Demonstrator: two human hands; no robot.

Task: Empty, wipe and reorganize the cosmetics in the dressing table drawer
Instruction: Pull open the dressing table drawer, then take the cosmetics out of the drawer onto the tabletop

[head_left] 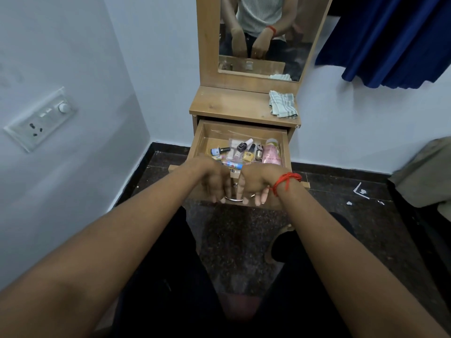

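The wooden dressing table's drawer [200, 140] stands pulled out. Inside lie several cosmetics: a pink bottle [271, 154], nail polish bottles [220, 150], a yellow bottle [248, 156] and small tubes in a clear bag. My left hand [214, 179] and my right hand [256, 184] both curl over the drawer's front edge, fingers by the metal handle [233, 199]. A red thread is tied round my right wrist. A striped green-white cloth [283, 104] lies on the tabletop's right side.
A mirror [263, 32] rises behind the tabletop and reflects my arms. A wall socket panel [40, 119] is on the left wall. Blue curtain [390, 40] hangs at the upper right. Dark stone floor lies below, with paper scraps [361, 190] at the right.
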